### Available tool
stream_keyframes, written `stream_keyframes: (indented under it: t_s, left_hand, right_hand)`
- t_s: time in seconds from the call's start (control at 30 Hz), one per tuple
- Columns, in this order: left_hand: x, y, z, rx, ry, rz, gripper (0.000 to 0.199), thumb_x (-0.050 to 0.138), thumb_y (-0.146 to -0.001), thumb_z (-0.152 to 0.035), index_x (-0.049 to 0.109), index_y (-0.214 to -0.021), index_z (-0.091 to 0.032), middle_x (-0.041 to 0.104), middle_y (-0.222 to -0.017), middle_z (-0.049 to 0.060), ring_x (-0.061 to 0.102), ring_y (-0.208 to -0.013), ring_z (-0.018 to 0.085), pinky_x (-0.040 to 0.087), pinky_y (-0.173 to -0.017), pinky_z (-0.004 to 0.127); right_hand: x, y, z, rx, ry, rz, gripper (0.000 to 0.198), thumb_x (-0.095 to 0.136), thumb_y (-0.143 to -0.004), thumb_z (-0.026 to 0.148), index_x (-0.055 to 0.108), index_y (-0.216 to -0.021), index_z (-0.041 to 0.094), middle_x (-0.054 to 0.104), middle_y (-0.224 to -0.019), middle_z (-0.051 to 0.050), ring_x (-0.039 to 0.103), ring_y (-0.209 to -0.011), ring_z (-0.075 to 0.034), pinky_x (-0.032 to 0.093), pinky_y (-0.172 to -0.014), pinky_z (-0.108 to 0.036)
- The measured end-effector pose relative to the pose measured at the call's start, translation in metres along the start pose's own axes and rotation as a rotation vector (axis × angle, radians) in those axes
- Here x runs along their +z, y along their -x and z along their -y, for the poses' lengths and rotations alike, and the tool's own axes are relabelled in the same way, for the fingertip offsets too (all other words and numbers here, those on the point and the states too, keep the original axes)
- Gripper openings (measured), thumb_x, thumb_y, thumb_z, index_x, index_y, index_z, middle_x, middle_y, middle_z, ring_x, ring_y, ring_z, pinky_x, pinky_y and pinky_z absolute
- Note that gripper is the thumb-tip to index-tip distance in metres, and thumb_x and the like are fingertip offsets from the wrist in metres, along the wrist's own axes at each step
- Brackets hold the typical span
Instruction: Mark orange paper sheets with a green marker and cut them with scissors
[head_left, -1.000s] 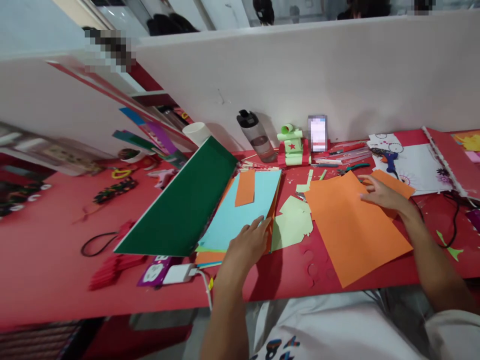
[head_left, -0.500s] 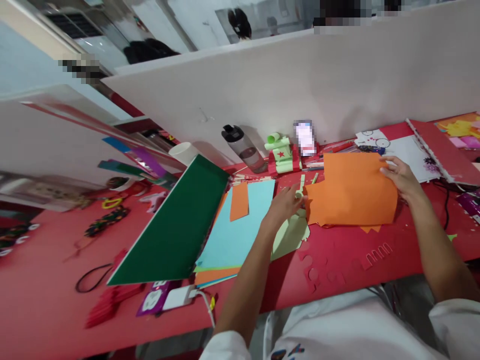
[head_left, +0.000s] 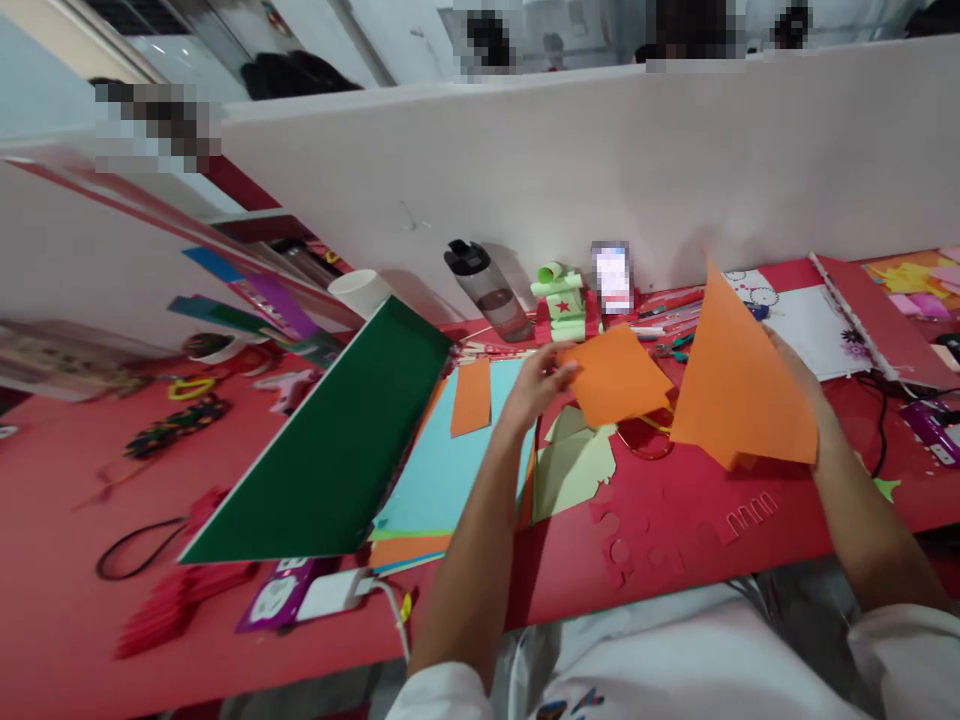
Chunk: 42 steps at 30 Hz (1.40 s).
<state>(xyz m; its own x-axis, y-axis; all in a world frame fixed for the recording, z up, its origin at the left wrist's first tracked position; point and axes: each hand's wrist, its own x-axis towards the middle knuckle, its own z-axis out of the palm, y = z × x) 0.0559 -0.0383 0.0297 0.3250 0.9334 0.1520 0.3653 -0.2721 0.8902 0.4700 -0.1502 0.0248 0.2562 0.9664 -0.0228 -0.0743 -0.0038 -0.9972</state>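
My left hand pinches the left edge of a smaller orange sheet of paper, held above the table. A larger orange sheet stands tilted to its right, held from behind by my right hand, whose fingers are mostly hidden by the paper. Between the two sheets, orange-handled scissors lie partly covered on the red table. Cut pale green paper lies below my left hand. A stack of light blue paper, with an orange strip on top, is left of my left forearm.
A dark green board leans up at the left. Along the white partition stand a water bottle, a green paper model and a phone. Red cut-out paper lies near the front edge. A white charger sits at front left.
The orange paper, together before, is now two separate pieces. My left hand has lifted the smaller one leftward; my right hand has tilted the larger one up, and the scissors have come into view.
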Motion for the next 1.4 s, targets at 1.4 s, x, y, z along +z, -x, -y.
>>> stream_keyframes:
  t_s: [1.4]
  left_hand:
    - [0.015,0.03,0.01,-0.001,0.214,0.043,0.046,0.075,-0.086,-0.043,0.063,-0.124,-0.02,0.052,-0.065,-0.007,0.056,-0.053,0.013,0.045,-0.056,0.025]
  right_hand:
    - [0.102,0.008,0.019,-0.584,0.775,0.156,0.054,0.07,-0.095,0.044,0.056,-0.145,0.031,0.056,-0.155,-0.014,0.051,-0.146,-0.037,0.039,-0.123,-0.059]
